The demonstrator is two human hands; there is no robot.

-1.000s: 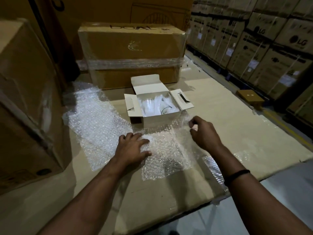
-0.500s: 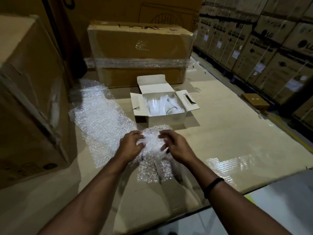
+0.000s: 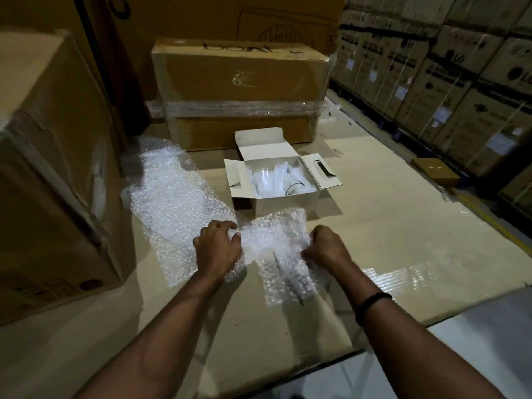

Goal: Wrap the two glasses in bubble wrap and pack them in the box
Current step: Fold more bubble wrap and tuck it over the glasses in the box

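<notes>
I had both hands on the crumpled bundle of clear bubble wrap, which sat on the pale flat cardboard sheet directly between them. My left hand gripped its left end, fingers curled into the plastic; my right hand pinched the right end the same way. The bundle's long axis ran from one hand to the other, with a loose tail of wrap trailing back toward me beside the right wrist. I could not tell for certain whether a glass was inside, though a dark line near the middle suggested one.

The small open white cardboard box stood just beyond the bundle, ahead of the gap between my hands, flaps spread, neither hand clearly nearer. Inside it I saw a clear drinking glass amid white wrapping. I judged the coming lift would go straight forward over the near wall. A loose flat sheet of bubble wrap lay beyond and outside my left hand.
</notes>
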